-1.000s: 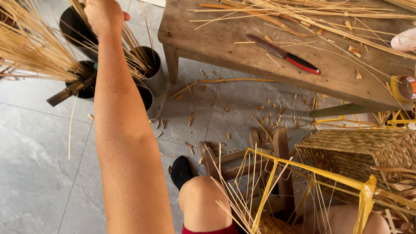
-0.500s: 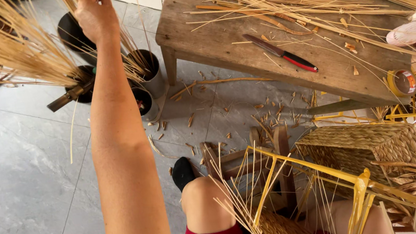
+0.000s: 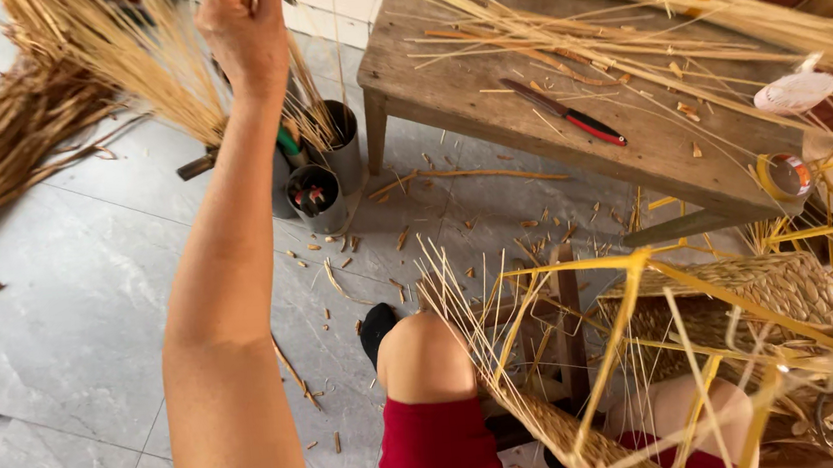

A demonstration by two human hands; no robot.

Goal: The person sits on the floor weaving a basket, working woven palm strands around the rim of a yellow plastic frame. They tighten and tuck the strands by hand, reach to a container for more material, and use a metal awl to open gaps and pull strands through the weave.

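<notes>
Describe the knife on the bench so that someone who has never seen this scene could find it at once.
Start at the wooden bench at the top of the view, strewn with pale straw. Near its middle lies the knife, flat and slanted. Its red-and-black handle and dark blade set it apart from the straw around it.

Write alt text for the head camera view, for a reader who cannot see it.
A person's left hand reaches out to straw stalks standing in metal cans on a grey tiled floor. To the right, a knife lies on a low wooden bench; a half-woven basket sits near the knees.
</notes>
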